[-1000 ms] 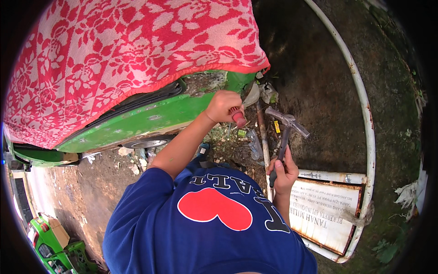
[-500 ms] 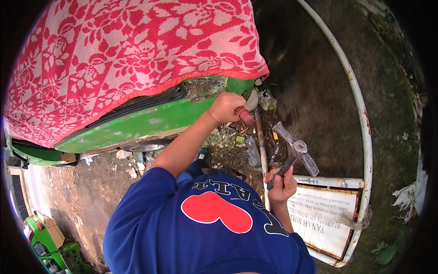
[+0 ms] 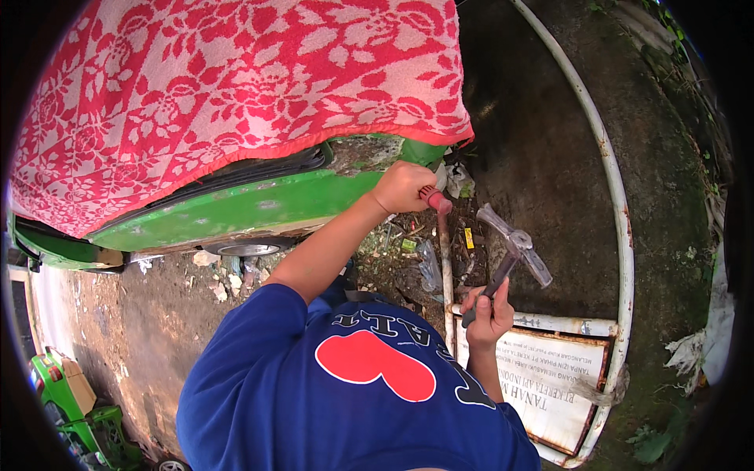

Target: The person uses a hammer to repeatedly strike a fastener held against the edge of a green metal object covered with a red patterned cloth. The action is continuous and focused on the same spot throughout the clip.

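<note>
My left hand [image 3: 402, 188] is closed around a tool with a red ribbed handle [image 3: 437, 201]. The handle's end sticks out past my fist, while its working end is hidden. This fist is at the corner of a green car body [image 3: 267, 202], by a patch of bare, rusty-looking metal [image 3: 365, 152]. In my right hand [image 3: 490, 315] is a hammer [image 3: 520, 241], gripped by its dark handle, with the worn metal head up. The hammer head is to the right of the red handle and apart from it.
A red and pink floral cloth [image 3: 243, 102] covers the car's top. At right, a rusty white pipe frame [image 3: 616, 180] holds a white signboard [image 3: 542, 385]. Litter [image 3: 428, 267] lies below my left hand. Other green car parts [image 3: 78, 416] are at lower left.
The view has shifted slightly. The hammer is a little higher in the picture, and my left fist with the red handle appears slightly farther right. Both grips are unchanged.
</note>
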Available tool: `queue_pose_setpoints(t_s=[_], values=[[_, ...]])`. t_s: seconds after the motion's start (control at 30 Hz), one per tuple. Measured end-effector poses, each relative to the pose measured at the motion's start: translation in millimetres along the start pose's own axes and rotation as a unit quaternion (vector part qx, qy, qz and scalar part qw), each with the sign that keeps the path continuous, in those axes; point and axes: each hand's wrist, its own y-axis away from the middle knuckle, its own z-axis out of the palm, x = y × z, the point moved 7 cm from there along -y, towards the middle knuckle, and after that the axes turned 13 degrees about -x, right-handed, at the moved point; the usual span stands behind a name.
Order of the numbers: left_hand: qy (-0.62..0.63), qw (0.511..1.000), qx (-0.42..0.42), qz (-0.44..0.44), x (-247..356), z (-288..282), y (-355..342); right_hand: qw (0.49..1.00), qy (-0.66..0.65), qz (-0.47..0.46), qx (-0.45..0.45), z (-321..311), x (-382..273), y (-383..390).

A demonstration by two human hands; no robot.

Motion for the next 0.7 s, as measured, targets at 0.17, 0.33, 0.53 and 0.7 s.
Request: queue_pose_setpoints(t_s=[0.17,0.33,0.53,0.7], values=[[0.005,1.0,-0.019,0.001,2.1,5.1,1.4,0.982,0.141,0.083,-0.093,7.8,13.1,0.2],[0.008,1.0,0.014,-0.007,-1.6,1.7,2.9,0.988,0.09,0.102,-0.07,7.5,10.6,2.0],[0.012,1.0,0.017,-0.013,-3.3,-0.6,3.2,0.994,-0.089,0.025,0.059,3.9,-7.9,-4.3],[0.01,1.0,0.016,-0.019,-6.0,-3.9,3.2,0.987,0.063,0.133,-0.071,6.3,12.0,-4.7]])
